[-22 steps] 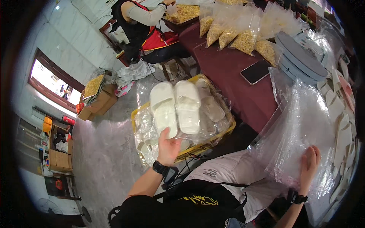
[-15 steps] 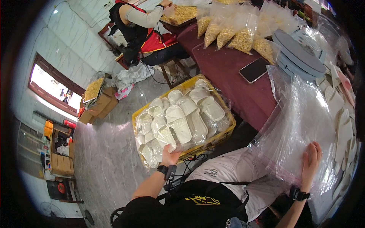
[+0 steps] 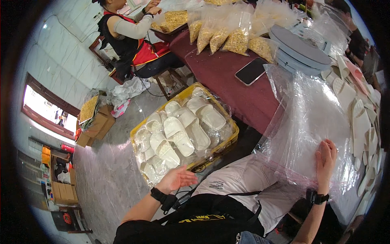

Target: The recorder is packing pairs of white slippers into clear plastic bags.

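Note:
My left hand point(image 3: 177, 179) is open and palm up, its fingers stretched toward the right, just off the near edge of a yellow plastic crate point(image 3: 232, 139). The crate is heaped with white slippers point(image 3: 178, 136) wrapped in clear plastic. Nothing lies in that hand. Over on the right, my right hand point(image 3: 326, 158) rests with its fingers on a stack of clear plastic bags point(image 3: 302, 126), which spreads over the table edge and reaches my lap. Loose white slippers point(image 3: 359, 122) lie piled beyond the bags, a pink one among them.
A black phone point(image 3: 250, 71) lies on the dark red tablecloth point(image 3: 221, 87). Behind it stand a round grey device point(image 3: 299, 48) and several filled clear bags point(image 3: 235, 40). A co-worker point(image 3: 134, 36) sits at the far left of the table. Cardboard boxes point(image 3: 97, 126) stand on the floor at left.
My left hand has let go of the wrapped slippers at the crate's near edge and opened, drawing back toward me. My right hand stays on the bags. The whole view has shifted slightly.

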Action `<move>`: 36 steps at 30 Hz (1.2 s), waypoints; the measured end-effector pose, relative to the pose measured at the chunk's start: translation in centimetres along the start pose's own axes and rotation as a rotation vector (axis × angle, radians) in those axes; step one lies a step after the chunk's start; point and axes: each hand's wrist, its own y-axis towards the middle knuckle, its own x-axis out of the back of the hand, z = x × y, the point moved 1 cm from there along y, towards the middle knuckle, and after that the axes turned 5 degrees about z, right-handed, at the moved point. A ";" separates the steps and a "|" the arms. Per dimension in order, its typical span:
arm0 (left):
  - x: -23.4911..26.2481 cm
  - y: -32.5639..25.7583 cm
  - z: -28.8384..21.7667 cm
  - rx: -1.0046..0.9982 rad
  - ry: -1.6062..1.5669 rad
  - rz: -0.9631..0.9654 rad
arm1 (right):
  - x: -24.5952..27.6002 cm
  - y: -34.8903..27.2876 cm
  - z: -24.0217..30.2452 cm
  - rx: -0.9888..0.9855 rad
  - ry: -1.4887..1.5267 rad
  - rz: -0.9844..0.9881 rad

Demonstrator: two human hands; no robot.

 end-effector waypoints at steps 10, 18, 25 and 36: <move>1.7 4.6 -8.8 -0.471 1.834 -0.773 | -0.4 -0.1 -0.2 0.040 0.007 -0.078; 3.4 9.8 -6.7 -0.250 1.900 -0.696 | 0.1 0.3 0.7 -0.012 -0.053 -0.021; 4.0 11.4 -7.1 -0.218 1.945 -0.680 | 0.5 0.5 1.0 -0.037 -0.056 0.001; -4.6 5.9 -10.5 -0.625 1.825 -0.665 | 2.4 0.7 0.9 -0.016 0.292 -0.060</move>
